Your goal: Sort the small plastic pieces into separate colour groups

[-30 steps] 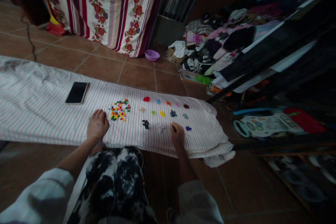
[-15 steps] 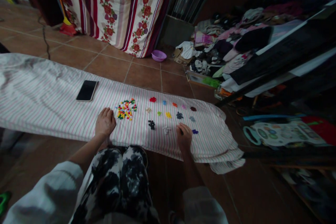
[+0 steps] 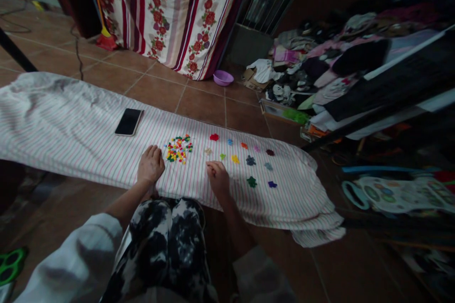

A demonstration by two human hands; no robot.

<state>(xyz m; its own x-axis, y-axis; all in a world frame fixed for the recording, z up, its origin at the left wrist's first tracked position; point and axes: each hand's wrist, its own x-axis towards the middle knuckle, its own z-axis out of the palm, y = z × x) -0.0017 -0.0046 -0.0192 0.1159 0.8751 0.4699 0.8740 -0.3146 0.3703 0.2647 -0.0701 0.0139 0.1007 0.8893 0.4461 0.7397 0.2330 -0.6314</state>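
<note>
My left hand (image 3: 151, 164) rests on the striped cloth, its fingers lying forward, just left of a loose pile of small mixed-colour pieces (image 3: 178, 148). My right hand (image 3: 218, 176) is over the cloth right of that pile, thumb and fingers drawn together; anything between them is too small to make out. Close beyond it lie a beige pile (image 3: 208, 151), a lime pile (image 3: 222, 156) and a yellow pile (image 3: 235, 159). To its right are a dark green pile (image 3: 252, 182) and a dark blue pile (image 3: 272, 184). The black and white piles are hidden behind this hand.
Further piles, including red (image 3: 213, 137) and brown (image 3: 270, 152), sit along the cloth (image 3: 291, 199). A phone (image 3: 128, 121) lies to the left. On the floor beyond are a purple basin (image 3: 223, 78) and heaped clothes (image 3: 313, 64). A dark bar (image 3: 341, 125) crosses at right.
My right hand has moved left from the dark green pile, uncovering it, and now covers the black and white piles. My left hand stays beside the mixed pile. The whole view has shifted slightly.
</note>
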